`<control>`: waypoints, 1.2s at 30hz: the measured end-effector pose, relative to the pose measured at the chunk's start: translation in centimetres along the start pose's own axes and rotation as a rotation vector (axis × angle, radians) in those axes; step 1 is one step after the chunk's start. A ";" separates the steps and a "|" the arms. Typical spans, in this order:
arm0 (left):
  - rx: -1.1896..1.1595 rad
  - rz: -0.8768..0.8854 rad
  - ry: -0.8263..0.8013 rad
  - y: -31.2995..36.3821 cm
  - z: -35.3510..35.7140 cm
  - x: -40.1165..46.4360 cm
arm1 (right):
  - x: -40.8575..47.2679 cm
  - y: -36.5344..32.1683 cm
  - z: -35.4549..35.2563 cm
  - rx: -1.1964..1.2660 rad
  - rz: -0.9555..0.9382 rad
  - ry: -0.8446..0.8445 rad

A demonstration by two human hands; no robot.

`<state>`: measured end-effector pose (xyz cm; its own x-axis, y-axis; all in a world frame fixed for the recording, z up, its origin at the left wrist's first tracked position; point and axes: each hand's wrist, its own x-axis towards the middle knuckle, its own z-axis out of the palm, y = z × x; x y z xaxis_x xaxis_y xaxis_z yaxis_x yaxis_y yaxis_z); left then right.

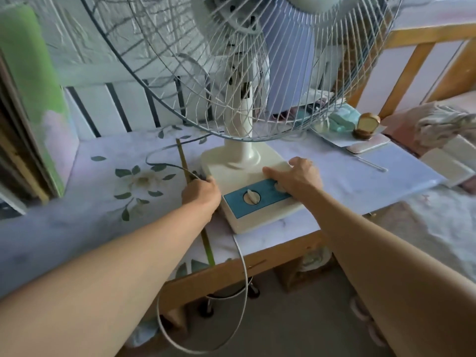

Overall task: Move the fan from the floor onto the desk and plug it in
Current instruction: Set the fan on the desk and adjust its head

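— Standing on the desk [360, 176] between both hands: one fan [247, 161], cream base, wire cage rising above.
— Hands?
— Left hand [202, 193] curled against the base's left edge, fingers hidden, so cannot tell how tight. Right hand [296, 176] spread flat on the blue control panel [257, 199], covering its right end.
— Containers?
— None clear. Beyond the right hand, only a heap of soft teal cloth [343, 119] and clutter seen through the cage, too blurred to sort.
— Counts?
— One dial [251, 197] showing on the panel, just left of the right hand. One white cord [243, 266] hanging off the desk edge below the hands, looping toward the floor. One dark cable [159, 163] curving beyond the left hand. One thin yellow-green stick [184, 163] running under the left wrist. One gold-capped object [367, 126] on a pale flat case [368, 146], far beyond the right hand.
— Surface and room?
— Floral cloth [134, 181] over a wooden-edged desk; white slats [110, 109] behind; wooden rails [417, 55] to the right; grey floor [283, 318] beneath.
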<state>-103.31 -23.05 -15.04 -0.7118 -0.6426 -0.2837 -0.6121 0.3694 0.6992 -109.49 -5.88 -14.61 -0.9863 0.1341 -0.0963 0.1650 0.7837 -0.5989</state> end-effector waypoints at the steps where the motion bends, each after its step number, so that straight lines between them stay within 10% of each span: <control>1: -0.037 -0.046 -0.004 -0.2 -0.4 -0.1 | -0.6 -0.1 0.0 -0.006 -0.008 0.028; 10: -0.157 -0.155 -0.182 0.3 -8.0 -2.9 | -8.2 -2.7 -0.9 -0.034 -0.102 -0.009; 30: 0.754 0.686 -0.096 -3.3 -24.3 6.1 | -16.4 -15.6 4.4 -0.024 0.116 -0.015; 36: 0.847 0.683 -0.288 -6.0 -23.0 7.9 | -16.9 -17.1 6.4 -0.050 0.187 0.037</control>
<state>-97.33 -45.76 -6.33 -0.9732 0.0078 -0.2296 -0.0218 0.9918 0.1259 -95.66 -25.42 -7.85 -0.9376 0.3021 -0.1721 0.3465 0.7721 -0.5328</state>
